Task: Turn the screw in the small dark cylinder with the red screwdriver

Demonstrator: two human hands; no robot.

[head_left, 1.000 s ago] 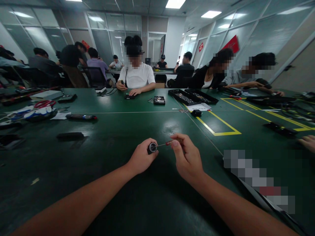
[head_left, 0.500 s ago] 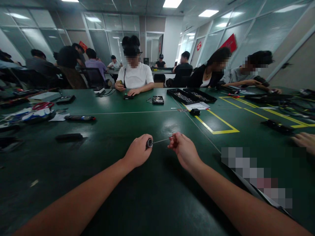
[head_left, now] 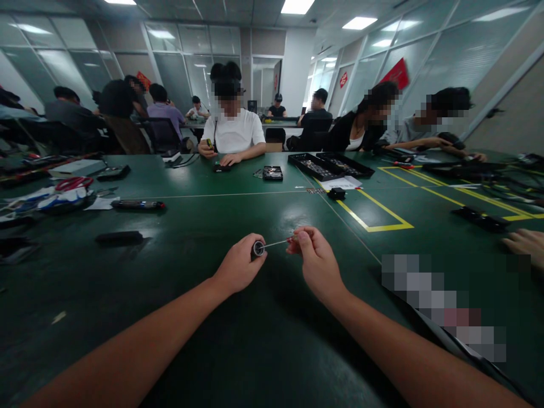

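My left hand [head_left: 241, 265] is wrapped round a dark cylindrical part [head_left: 257, 248], whose round open end with a pale rim faces the camera. My right hand [head_left: 317, 258] pinches the reddish handle of a thin metal screwdriver [head_left: 276, 244] between thumb and fingers. The shaft points left, and its tip is at the opening of the cylinder; how deep it goes is too small to tell. Both hands are above the green table [head_left: 238, 351].
A dark tool [head_left: 138, 205] and a black object [head_left: 119, 238] lie at left. Black trays [head_left: 317, 167] and a small black block [head_left: 336, 194] are farther back. At right are a pixelated item [head_left: 442, 309] and another person's hand [head_left: 525, 243].
My right hand has shifted slightly left and its grip has turned, with the thumb now on top. The shaft tip is closer to the cylinder's opening, which has tilted a little.
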